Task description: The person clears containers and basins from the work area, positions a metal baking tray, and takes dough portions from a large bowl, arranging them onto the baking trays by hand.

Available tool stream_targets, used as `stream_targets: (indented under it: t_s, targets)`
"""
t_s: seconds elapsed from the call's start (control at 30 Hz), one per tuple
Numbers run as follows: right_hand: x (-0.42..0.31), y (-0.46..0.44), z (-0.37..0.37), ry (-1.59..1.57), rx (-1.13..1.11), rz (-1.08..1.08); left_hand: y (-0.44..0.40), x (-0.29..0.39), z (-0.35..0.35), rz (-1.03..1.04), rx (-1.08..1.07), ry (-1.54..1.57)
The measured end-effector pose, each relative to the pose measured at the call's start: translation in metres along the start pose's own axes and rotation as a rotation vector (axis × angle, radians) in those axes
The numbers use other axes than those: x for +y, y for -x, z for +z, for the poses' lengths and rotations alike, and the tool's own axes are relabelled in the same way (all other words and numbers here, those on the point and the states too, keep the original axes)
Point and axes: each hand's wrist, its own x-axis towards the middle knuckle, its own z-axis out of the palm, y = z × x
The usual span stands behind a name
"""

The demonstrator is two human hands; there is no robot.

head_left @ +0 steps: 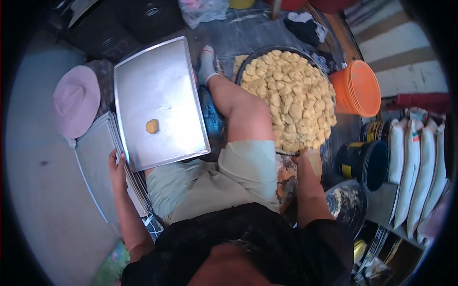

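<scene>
A shiny metal baking tray (160,81) lies tilted over my right-angled lap area on the left, with one small round dough piece (152,126) on it. Beside the tray's lower left edge is my left hand (117,164), fingers apart and nothing held in it. A wide dark basin (244,64), heaped with many pale yellow dough balls (291,102), stands to the right of my bent leg. My right hand (301,156) is at the basin's near rim, its fingers curled there and partly hidden.
More trays (100,143) are stacked under the left side, beside a pink hat (76,101). An orange bucket (358,89) and a dark bucket (365,164) stand at right, near several white sacks (410,171). A floury dark bowl (350,202) sits near my right arm.
</scene>
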Motion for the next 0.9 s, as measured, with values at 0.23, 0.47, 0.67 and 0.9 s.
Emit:
stream_targets:
  t_s: [0.23,0.47,0.67,0.9]
  targets:
    - [-0.019,0.014,-0.018,0.152,-0.046,-0.016,-0.026,-0.036,0.059,-0.167,-0.133,0.033]
    - [-0.044,0.086,0.014,0.762,0.336,-0.666,-0.010,-0.038,0.070,-0.110,-0.112,0.054]
    - [-0.053,0.115,0.076,1.143,0.174,-1.037,0.000,-0.017,0.067,-0.167,-0.152,0.122]
    - [-0.020,0.124,0.088,1.492,0.123,-0.971,0.003,-0.043,0.067,0.275,0.006,-0.290]
